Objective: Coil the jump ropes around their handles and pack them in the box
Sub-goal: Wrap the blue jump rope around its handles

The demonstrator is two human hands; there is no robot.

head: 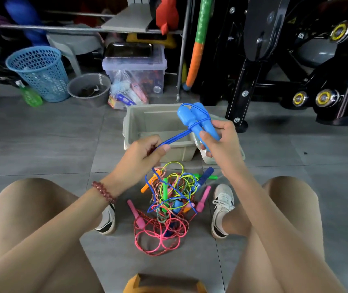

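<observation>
While the person sits on the grey tiled floor (41,132) with knees apart, a blue mesh basket (39,72) stands far off at 10 o'clock, with a grey tub (89,87) just beside it.

Left hand (141,157): fingers curled, thumb and forefinger pinching a taut doubled run of blue rope (175,140).

Below it, at 6 o'clock between the shoes, lies a loose tangle of jump ropes (168,204) in pink, green, yellow, orange and blue. Slack blue cord trails from the left hand into it.

Beige box (160,121): open, on the floor at 12 o'clock, just behind both hands.

The taut rope climbs toward 2 o'clock to two blue handles (194,120), held side by side above the box, with a turn of rope crossing them.

Right hand (223,144): fingers clamped round the handles' lower ends.

Black exercise frame (295,60): at 2 o'clock, well apart.
</observation>
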